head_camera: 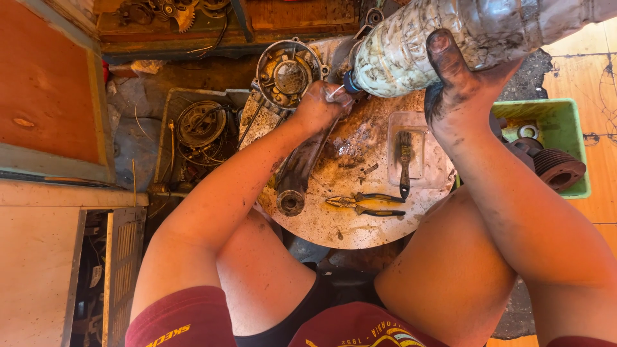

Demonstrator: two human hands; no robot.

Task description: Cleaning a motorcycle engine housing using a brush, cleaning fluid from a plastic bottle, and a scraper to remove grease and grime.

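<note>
A grimy clear plastic bottle [437,48] lies tipped over the round work stand's [334,231] far edge, right hand [459,96] closed around its body, left hand [318,106] pinching its blue neck; green bin [565,122] at right holds dark finned parts; clear tray [418,157] holds a brush [403,160]
</note>
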